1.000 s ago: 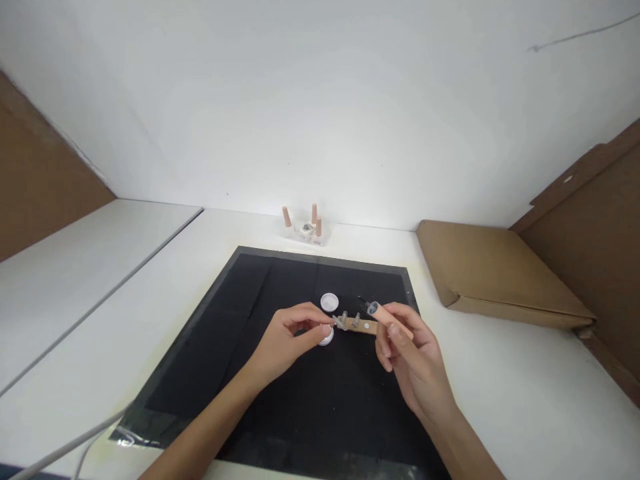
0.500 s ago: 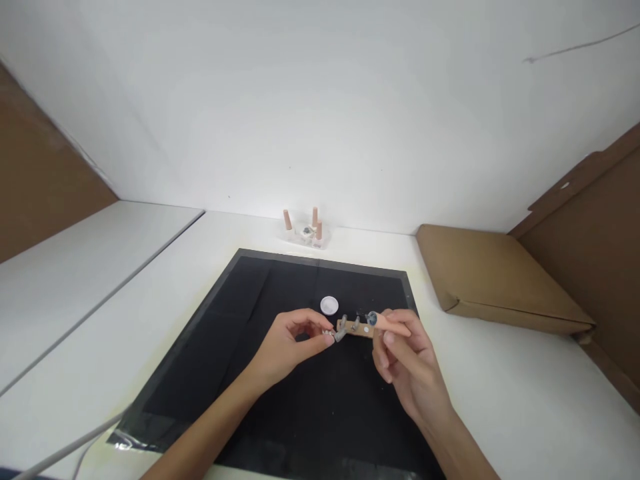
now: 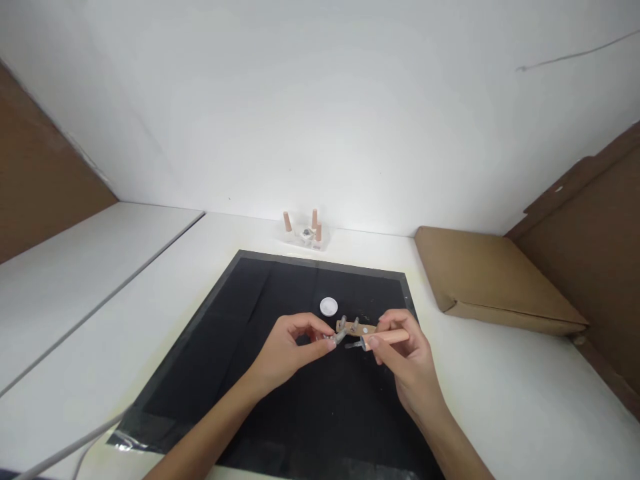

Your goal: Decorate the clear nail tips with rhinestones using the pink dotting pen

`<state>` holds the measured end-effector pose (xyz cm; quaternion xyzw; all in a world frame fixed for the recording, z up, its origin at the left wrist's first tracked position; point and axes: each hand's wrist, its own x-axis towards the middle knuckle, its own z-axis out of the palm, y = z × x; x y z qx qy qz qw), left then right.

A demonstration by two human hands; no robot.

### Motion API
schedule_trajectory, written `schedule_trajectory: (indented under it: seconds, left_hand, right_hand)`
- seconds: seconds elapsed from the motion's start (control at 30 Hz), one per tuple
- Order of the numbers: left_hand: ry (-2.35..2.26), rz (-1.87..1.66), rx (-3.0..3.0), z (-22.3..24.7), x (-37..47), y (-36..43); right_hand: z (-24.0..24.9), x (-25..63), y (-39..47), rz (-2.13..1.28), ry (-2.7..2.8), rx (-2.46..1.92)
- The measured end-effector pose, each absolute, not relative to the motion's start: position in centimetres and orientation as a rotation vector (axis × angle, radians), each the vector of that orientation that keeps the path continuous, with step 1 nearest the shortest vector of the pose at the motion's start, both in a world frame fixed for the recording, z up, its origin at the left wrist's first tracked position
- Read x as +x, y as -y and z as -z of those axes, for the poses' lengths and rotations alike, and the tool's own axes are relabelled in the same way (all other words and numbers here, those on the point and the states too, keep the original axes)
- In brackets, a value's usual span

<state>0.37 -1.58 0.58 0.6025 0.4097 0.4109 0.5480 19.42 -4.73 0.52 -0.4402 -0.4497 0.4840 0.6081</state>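
Observation:
Between the thumb and fingertips of my left hand (image 3: 293, 348) is a small greyish nail tip (image 3: 341, 335) on a holder whose lower part my fingers hide. My right hand (image 3: 411, 360) grips a nail polish brush (image 3: 386, 339) by its peach-coloured cap. The bristle end points left and sits close to the nail tip; whether they touch I cannot tell. Just behind both hands lies a light wooden strip (image 3: 371, 330), with a couple of greyish nail tips standing on it and a white dot. A small round white dish (image 3: 329, 307) rests behind the strip.
A black mat (image 3: 280, 287) covers the middle of the white table. At the back, a clear holder (image 3: 300, 241) carries several peach-capped bottles. To the right lies a flat brown cardboard box (image 3: 500, 280). A cable (image 3: 75, 445) crosses the lower left.
My right hand has tilted the brush, so its bristle end has come down and left towards the nail tip. My left hand has stayed almost in place.

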Motion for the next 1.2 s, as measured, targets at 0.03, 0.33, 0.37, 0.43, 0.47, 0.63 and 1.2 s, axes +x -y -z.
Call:
schedule_trajectory:
  seconds: [0.03,0.33,0.37,0.43,0.47,0.63,1.2]
  left_hand:
    - [-0.961,-0.973,1.430,-0.5,0.4,1.6]
    - [-0.934,-0.982,1.452,-0.1,0.9,1.9]
    - [-0.934,-0.977,1.462,-0.1,1.0,1.9]
    - [-0.933,-0.970,1.480,-0.2,1.1,2.0]
    - [-0.932,-0.969,1.488,-0.2,1.2,2.0]
    - [-0.932,-0.970,1.524,-0.3,1.2,2.1]
    - [-0.867,-0.931,1.558,-0.6,1.2,2.4]
  right_hand:
    - [-0.6,19.4,4.7,-1.145,0.997,-1.004]
    - [-0.3,19.5,4.6,-1.180,0.951,-0.904]
    - [-0.3,19.5,4.6,-1.178,0.955,-0.909]
    - [-0.3,19.5,4.7,-1.173,0.966,-0.897]
    - [-0.4,19.5,4.6,-1.172,0.974,-0.877]
    - [-0.5,19.5,4.7,-1.177,1.017,-0.821]
    - [0.4,19.9,4.3,-1.142,1.100,-0.853]
